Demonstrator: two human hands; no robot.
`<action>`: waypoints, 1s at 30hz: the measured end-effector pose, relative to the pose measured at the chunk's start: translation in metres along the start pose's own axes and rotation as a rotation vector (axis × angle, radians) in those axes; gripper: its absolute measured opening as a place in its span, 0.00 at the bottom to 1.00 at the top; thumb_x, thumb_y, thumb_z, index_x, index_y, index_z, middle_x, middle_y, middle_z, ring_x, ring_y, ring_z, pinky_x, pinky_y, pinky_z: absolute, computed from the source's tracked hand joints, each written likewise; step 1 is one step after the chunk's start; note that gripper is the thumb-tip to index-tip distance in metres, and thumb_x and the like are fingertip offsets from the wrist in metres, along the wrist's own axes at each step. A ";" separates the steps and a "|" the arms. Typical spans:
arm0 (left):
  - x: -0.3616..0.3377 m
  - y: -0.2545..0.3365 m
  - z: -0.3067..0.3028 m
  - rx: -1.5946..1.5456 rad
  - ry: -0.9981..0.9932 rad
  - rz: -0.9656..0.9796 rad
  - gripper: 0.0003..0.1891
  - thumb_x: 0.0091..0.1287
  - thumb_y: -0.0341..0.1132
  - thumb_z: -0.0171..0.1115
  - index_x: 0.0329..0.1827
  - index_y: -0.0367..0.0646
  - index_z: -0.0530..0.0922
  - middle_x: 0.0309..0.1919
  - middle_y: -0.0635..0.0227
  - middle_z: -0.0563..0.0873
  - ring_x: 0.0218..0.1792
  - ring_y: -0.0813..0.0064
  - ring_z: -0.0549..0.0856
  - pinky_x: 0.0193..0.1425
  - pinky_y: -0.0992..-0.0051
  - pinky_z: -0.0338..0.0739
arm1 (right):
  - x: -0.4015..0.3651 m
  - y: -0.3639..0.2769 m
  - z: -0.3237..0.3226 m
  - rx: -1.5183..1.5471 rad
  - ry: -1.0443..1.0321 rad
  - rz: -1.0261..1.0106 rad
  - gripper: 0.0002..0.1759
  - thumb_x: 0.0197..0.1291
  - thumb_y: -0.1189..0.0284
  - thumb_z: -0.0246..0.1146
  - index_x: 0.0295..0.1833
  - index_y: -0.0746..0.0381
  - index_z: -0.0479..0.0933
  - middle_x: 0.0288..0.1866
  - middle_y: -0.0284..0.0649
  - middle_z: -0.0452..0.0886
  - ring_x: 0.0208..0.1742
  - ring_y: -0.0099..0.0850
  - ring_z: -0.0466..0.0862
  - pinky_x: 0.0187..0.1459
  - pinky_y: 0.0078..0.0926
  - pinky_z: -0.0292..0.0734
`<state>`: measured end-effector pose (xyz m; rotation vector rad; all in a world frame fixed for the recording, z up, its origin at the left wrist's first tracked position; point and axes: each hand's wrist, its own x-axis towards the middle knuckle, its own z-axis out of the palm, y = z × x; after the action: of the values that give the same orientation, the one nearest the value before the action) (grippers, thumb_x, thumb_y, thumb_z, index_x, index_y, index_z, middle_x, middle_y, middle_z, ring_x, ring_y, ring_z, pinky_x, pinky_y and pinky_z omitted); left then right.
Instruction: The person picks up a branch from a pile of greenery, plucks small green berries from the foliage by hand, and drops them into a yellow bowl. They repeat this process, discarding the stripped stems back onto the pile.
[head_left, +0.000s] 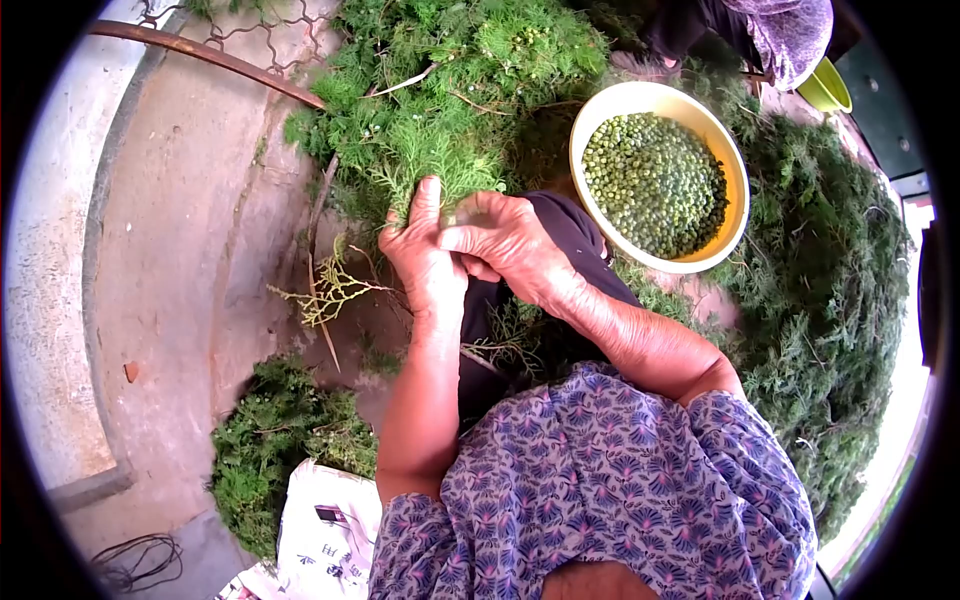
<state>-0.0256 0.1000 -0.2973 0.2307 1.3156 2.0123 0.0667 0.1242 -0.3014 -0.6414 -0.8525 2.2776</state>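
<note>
Outdoors: concrete floor (170, 250), green cuttings (830, 280) heaped far and right. Left hand (428, 255) grip is closed round a sprig (440, 170), one digit straight up along it. Right hand (510, 240) grip pinches the same sprig just beside it, thumb and forefinger pressed together. Sprig sits centre, its far end running into the far heap. Bowl (598, 105) of green berries (655, 185) is just right of the hands.

My read: hold the stem firm low down, pinch berries off at their base, and work near the bowl so none drop into the cuttings.

Stripped twig (325, 290) lies left. White bag (325, 525), near left, carries print too small to read. No other writing visible.
</note>
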 end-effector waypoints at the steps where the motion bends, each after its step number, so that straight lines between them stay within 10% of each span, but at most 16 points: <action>1: 0.000 -0.004 -0.003 0.062 -0.042 0.066 0.17 0.59 0.29 0.65 0.46 0.30 0.69 0.28 0.66 0.79 0.20 0.79 0.77 0.20 0.79 0.72 | -0.001 0.000 0.002 -0.077 0.050 -0.038 0.09 0.53 0.74 0.66 0.33 0.66 0.73 0.19 0.34 0.73 0.15 0.17 0.68 0.13 0.13 0.58; 3: -0.001 -0.003 0.001 0.036 -0.027 0.066 0.23 0.57 0.28 0.66 0.49 0.26 0.65 0.27 0.65 0.78 0.18 0.79 0.76 0.16 0.78 0.70 | -0.001 -0.003 0.003 -0.076 0.091 -0.018 0.10 0.53 0.73 0.67 0.34 0.66 0.72 0.18 0.34 0.72 0.15 0.17 0.68 0.13 0.13 0.58; 6: -0.007 0.002 0.010 0.094 -0.008 0.145 0.05 0.60 0.25 0.63 0.28 0.39 0.76 0.24 0.75 0.78 0.21 0.86 0.73 0.21 0.83 0.69 | 0.000 -0.003 0.002 -0.016 0.105 -0.047 0.08 0.52 0.76 0.67 0.34 0.66 0.74 0.20 0.34 0.74 0.16 0.17 0.69 0.15 0.14 0.59; 17: 0.006 0.003 -0.003 -0.005 0.035 -0.095 0.12 0.59 0.36 0.66 0.40 0.40 0.75 0.31 0.72 0.79 0.25 0.81 0.75 0.27 0.79 0.71 | -0.007 -0.031 -0.031 0.191 -0.149 0.065 0.05 0.57 0.75 0.61 0.39 0.64 0.75 0.28 0.36 0.77 0.22 0.22 0.74 0.21 0.14 0.67; 23: 0.019 0.017 -0.023 -0.319 -0.234 -0.227 0.15 0.63 0.46 0.58 0.38 0.43 0.69 0.21 0.72 0.70 0.21 0.78 0.66 0.34 0.76 0.65 | -0.007 -0.070 -0.130 0.344 0.559 -0.191 0.14 0.60 0.73 0.57 0.48 0.70 0.69 0.44 0.51 0.71 0.40 0.32 0.76 0.34 0.23 0.77; 30: 0.028 0.039 -0.026 -0.254 -0.195 -0.075 0.14 0.61 0.34 0.60 0.48 0.38 0.72 0.35 0.63 0.80 0.31 0.74 0.76 0.36 0.75 0.73 | -0.047 -0.106 -0.242 0.286 0.869 -0.626 0.24 0.56 0.71 0.60 0.55 0.72 0.63 0.59 0.55 0.55 0.63 0.46 0.59 0.55 0.46 0.76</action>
<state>-0.0774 0.0905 -0.2817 0.2475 0.9262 2.0136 0.2878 0.2539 -0.3799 -0.9505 -0.2294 1.3108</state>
